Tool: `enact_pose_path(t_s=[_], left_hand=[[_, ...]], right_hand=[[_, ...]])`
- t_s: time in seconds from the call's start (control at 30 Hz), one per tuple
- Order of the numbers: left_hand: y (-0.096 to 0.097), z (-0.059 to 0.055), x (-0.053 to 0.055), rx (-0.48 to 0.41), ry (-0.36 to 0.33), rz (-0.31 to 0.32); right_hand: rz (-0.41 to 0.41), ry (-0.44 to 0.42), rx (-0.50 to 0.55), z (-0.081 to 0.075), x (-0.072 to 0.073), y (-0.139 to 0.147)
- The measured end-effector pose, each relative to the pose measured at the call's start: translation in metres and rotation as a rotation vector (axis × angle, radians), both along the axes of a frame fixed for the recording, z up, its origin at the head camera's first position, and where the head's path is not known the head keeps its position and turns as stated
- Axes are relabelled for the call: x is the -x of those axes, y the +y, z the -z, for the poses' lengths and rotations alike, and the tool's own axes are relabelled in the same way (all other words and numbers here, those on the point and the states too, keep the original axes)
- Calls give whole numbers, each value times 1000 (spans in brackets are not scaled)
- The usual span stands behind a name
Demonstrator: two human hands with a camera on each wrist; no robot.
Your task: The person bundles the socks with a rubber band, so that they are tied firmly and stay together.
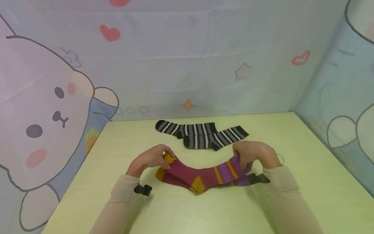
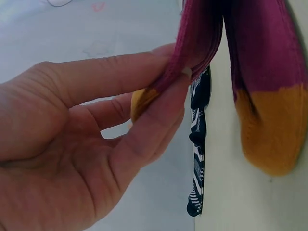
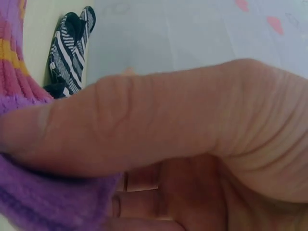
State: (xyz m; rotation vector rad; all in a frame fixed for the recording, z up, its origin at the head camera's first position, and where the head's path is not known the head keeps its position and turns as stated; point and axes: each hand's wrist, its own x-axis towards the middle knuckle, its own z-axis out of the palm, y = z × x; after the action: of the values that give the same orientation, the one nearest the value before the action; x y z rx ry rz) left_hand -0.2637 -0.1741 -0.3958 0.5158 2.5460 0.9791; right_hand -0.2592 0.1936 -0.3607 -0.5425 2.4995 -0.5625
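Observation:
A maroon sock [image 1: 190,172] with mustard toe and heel and a purple striped cuff is stretched between both hands. My left hand [image 1: 154,156] pinches it near the toe, thumb on one side and fingers on the other. At the other end, my right hand [image 1: 252,152] grips the purple cuff [image 3: 62,197] under its thumb. A matching second sock [image 1: 173,180] lies beneath, partly covered by the first. Its mustard toe [image 2: 274,134] hangs apart from the held one in the left wrist view.
Behind the hands, two black-and-white striped socks [image 1: 198,129] lie overlapping on the pale yellow table [image 1: 117,139]. A printed cloth [image 1: 175,65] with cartoon figures stands as a backdrop at the table's far edge. Black straps [image 1: 143,189] sit at both wrists.

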Motion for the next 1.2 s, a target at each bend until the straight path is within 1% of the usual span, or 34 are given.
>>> enact_pose_path(t_s=[0.1, 0.17, 0.27, 0.4, 0.5, 0.63, 0.73, 0.97, 1.2], left_hand=[[-1, 1, 1, 25, -5, -3], [-2, 1, 1, 29, -16, 6], [-2, 1, 1, 22, -38, 19], [-3, 1, 0, 16, -54, 67], [-3, 1, -1, 23, -62, 109], [-4, 4, -2, 44, -90, 157], [-5, 8, -2, 57, -106, 182], [-5, 10, -2, 60, -117, 206], [-5, 8, -2, 78, -121, 216]], right_hand=[[-18, 3, -16, 1, 1, -1], [-29, -1, -26, 2, 1, -2], [-29, -29, -25, 2, 1, -2], [-14, -82, -10, 4, 1, -2], [-10, -105, -9, 6, 2, -2], [-4, -134, -12, 10, 3, -2], [3, -157, -14, 15, 5, -1], [36, -196, -37, 22, 7, 1], [57, -186, -86, 29, 11, 4]])
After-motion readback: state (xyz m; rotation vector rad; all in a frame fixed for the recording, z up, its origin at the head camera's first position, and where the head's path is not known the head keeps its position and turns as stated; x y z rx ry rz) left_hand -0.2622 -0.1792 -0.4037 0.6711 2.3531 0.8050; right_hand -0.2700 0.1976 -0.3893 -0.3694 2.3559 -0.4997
